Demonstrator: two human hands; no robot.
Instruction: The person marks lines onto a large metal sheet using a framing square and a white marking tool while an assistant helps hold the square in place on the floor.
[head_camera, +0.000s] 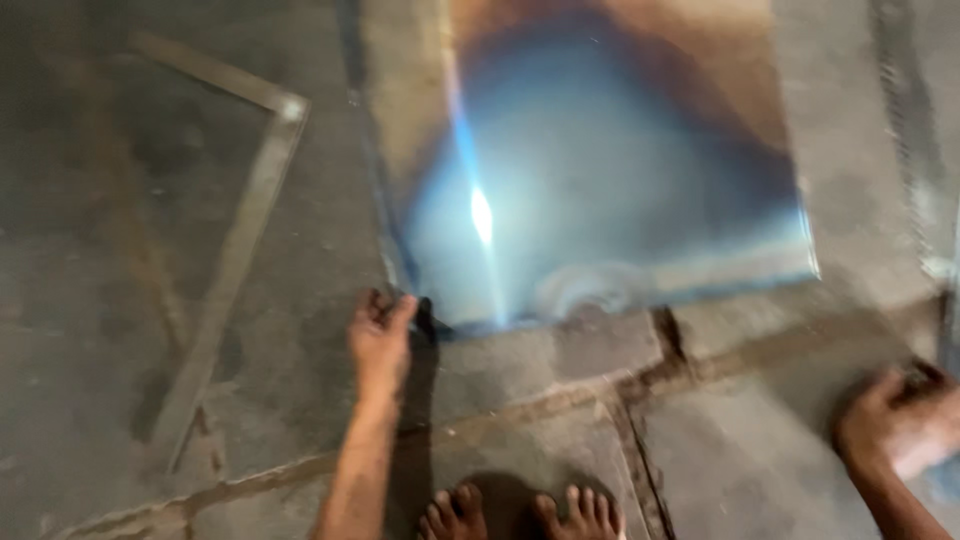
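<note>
two bare feet (520, 512) at bottom edge on grey concrete floor (700, 440) | left hand (380, 335) – fingers curled at near-left corner of one shiny heat-blued square steel sheet (600, 170), lying flat | right hand (900, 420) – blurred, grip unclear | far left: one L-shaped flat metal square (240, 240)
</note>
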